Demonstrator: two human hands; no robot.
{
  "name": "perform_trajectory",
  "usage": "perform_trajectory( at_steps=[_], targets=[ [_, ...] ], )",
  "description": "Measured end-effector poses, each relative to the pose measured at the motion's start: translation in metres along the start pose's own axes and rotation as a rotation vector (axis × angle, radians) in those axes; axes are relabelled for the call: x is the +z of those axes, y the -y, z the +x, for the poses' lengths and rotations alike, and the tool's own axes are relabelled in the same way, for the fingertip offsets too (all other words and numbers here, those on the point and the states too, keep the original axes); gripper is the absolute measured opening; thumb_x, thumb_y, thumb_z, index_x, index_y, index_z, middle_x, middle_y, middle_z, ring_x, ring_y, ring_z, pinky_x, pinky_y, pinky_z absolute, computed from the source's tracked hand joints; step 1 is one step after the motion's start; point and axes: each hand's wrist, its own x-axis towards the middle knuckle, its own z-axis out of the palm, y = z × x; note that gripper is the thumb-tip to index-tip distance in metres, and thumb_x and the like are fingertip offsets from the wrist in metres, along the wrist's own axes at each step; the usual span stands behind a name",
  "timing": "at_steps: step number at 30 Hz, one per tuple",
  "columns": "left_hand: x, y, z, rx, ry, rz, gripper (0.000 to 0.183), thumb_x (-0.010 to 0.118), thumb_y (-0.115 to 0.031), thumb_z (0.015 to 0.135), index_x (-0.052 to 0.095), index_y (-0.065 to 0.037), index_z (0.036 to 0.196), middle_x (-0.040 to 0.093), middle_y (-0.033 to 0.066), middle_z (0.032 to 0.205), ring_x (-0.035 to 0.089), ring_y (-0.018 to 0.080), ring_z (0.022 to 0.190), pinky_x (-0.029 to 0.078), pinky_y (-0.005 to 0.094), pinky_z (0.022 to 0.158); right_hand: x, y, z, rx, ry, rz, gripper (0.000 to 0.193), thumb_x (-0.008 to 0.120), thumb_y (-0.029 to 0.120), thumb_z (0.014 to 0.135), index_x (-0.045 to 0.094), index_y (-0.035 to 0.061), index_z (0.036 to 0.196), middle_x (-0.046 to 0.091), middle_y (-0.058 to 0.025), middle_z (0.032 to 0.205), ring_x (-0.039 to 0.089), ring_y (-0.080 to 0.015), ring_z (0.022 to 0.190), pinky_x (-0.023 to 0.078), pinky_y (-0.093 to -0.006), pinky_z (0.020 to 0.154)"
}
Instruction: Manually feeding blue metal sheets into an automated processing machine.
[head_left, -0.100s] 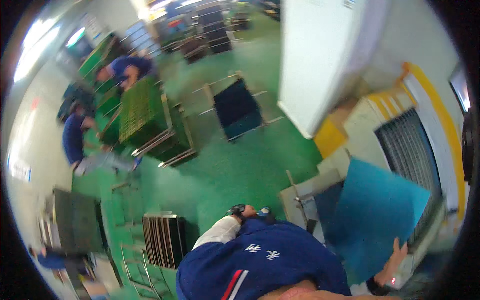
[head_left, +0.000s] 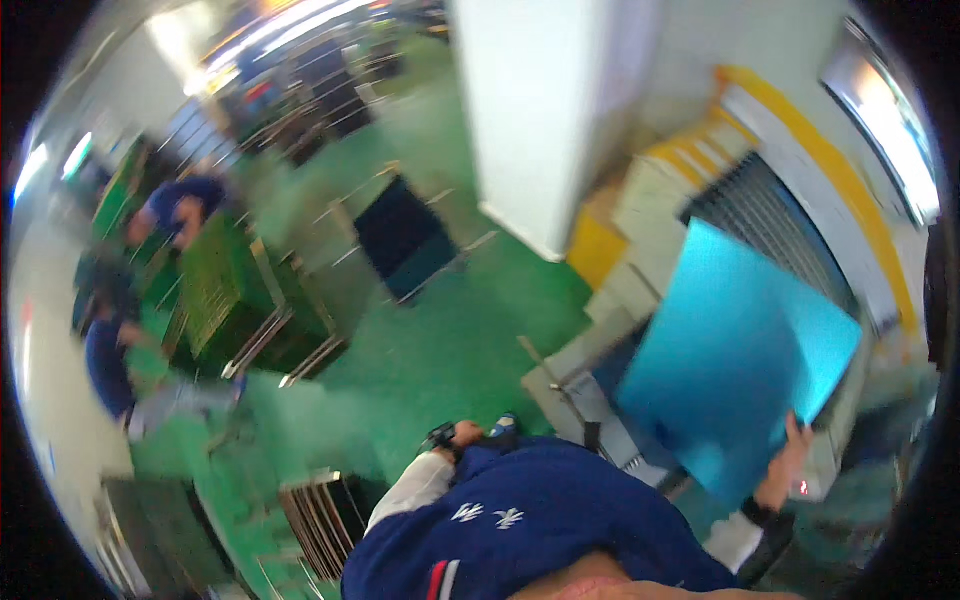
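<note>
A large flat blue panel is tilted up at my right, over the machine beside me. My right hand grips its lower right edge, with the thumb side hidden behind the panel. My left hand hangs by my waist, below a dark wristwatch; its fingers are too small and blurred to make out. Behind the panel stands a pale machine with a roller or grille bed. A light work surface with a metal bar lies by the panel's left edge.
A white pillar rises ahead. On the green floor stands a rack with a dark panel. Stacked green trays and two people are at the left. A rack of upright boards stands near my left side.
The whole view has swung to the right. The blue panel shows more of its face and is brighter, and my right hand's fingers have closed in at its edge.
</note>
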Motion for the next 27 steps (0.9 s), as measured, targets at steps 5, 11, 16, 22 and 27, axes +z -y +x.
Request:
perform_trajectory(
  at_steps=[5, 11, 16, 22, 27],
  targets=[
    [0.019, -0.019, 0.016, 0.384, -0.086, 0.43, 0.03, 0.055, -0.039, 0.068, 0.065, -0.012, 0.075, 0.063, 0.0113, 0.083, 0.059, 0.0305, 0.078, 0.048, 0.0368, 0.067, -0.001, -0.055, 0.06, 0.556, -0.145, 0.717, 0.02, 0.062, 0.022, 0.078, 0.055, 0.0063, 0.089, 0.056, -0.003, 0.082, 0.053, -0.0174, 0.074, 0.042, -0.0312, 0.065],
    [0.012, -0.002, -0.001, 0.517, -0.094, 0.462, 0.032, 0.053, -0.039, 0.072, 0.064, -0.009, 0.079, 0.063, 0.0111, 0.079, 0.059, 0.0294, 0.075, 0.047, 0.037, 0.065, 0.036, -0.035, 0.064, 0.706, -0.088, 1.249, 0.015, 0.059, 0.014, 0.078, 0.053, 0.0078, 0.09, 0.055, -0.007, 0.091, 0.052, -0.0221, 0.086, 0.041, -0.0365, 0.072],
    [0.03, 0.011, 0.01, 0.152, 0.005, 0.142, 0.031, 0.055, -0.034, 0.073, 0.065, -0.007, 0.085, 0.064, 0.0124, 0.08, 0.061, 0.0223, 0.076, 0.046, 0.0319, 0.067, 0.058, -0.084, 0.098, 0.849, -0.151, 1.313, 0.016, 0.057, 0.01, 0.079, 0.051, 0.0069, 0.093, 0.054, -0.0078, 0.096, 0.049, -0.0231, 0.092, 0.04, -0.038, 0.081],
    [0.028, -0.007, -0.015, 0.197, 0.002, 0.119, 0.032, 0.058, -0.033, 0.072, 0.065, -0.005, 0.086, 0.065, 0.0103, 0.081, 0.062, 0.0193, 0.074, 0.046, 0.0301, 0.066, 0.091, -0.132, 0.16, 0.471, -0.106, 1.125, 0.011, 0.052, 0.012, 0.082, 0.05, 0.0033, 0.089, 0.054, -0.0084, 0.091, 0.051, -0.0234, 0.085, 0.043, -0.036, 0.077],
    [0.023, -0.043, -0.049, 0.252, -0.02, -0.252, 0.027, 0.06, -0.033, 0.071, 0.067, -0.009, 0.082, 0.065, 0.0071, 0.077, 0.061, 0.0165, 0.07, 0.046, 0.0286, 0.063, 0.084, -0.121, 0.195, 0.678, 0.284, 1.164, 0.021, 0.051, 0.013, 0.082, 0.052, -0.0002, 0.097, 0.058, -0.0144, 0.098, 0.056, -0.0233, 0.091, 0.048, -0.0321, 0.073]
  ],
)
